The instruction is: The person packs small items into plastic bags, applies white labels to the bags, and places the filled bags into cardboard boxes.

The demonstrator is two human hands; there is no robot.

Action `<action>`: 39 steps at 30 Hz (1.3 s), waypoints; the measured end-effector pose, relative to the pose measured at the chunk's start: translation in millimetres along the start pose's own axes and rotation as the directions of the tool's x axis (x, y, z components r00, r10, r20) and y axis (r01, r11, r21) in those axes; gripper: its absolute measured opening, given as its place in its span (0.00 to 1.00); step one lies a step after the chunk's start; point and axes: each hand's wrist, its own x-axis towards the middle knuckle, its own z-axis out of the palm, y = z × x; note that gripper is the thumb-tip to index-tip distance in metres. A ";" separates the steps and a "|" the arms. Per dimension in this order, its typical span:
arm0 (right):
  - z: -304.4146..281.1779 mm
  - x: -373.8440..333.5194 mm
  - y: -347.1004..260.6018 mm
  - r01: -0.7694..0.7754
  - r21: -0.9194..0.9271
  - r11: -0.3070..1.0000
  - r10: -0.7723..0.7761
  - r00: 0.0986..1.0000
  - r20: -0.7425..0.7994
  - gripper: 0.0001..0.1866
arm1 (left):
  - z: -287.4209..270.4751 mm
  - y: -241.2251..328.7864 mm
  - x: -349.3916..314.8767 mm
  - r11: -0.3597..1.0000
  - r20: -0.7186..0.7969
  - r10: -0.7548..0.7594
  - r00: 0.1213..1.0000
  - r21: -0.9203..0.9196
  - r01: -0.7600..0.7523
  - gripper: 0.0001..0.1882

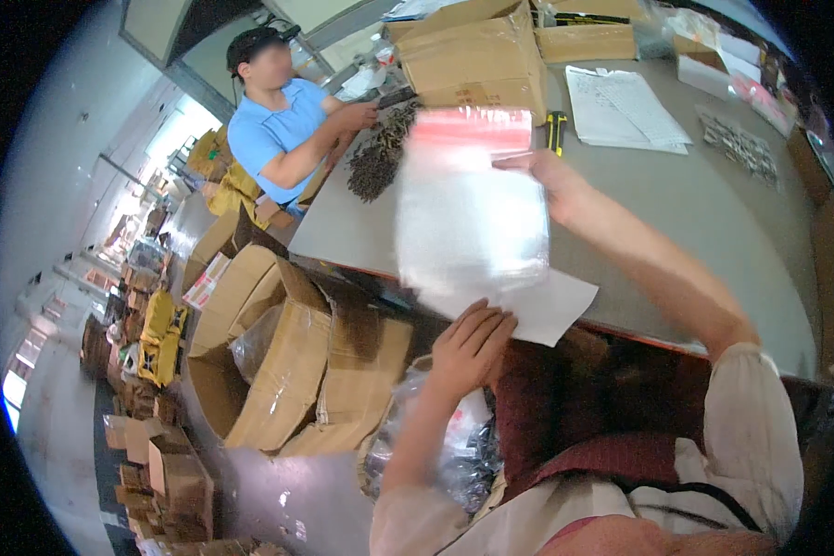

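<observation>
My right hand (549, 183) pinches the right edge of a clear plastic zip bag (468, 218) with a red band along its top. Glare and motion blur hide whether it is one bag or a stack. Beneath the bag's lower end a sheet of white paper (558, 304) sticks out past the table edge. My left hand (475, 341) is closed at the lower left margin of this sheet, fingers on top and thumb hidden. Bag and sheet overlap, both held up in front of me over the near side of the table.
Across the grey table (713, 246), a person in a blue shirt (273, 134) handles a pile of small dark pieces (380, 157). A cardboard box (473, 60), a yellow-black cutter (555, 132), printed sheets (625, 109) and bagged small parts (737, 144) lie on it. Open cartons (283, 361) stand at left.
</observation>
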 end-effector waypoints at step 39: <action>-188.1 -126.5 -88.2 0.644 -0.762 -0.075 -0.354 0.697 0.624 0.27 | 36.5 61.9 128.8 -0.010 0.318 -0.804 0.502 -0.852 0.523 0.20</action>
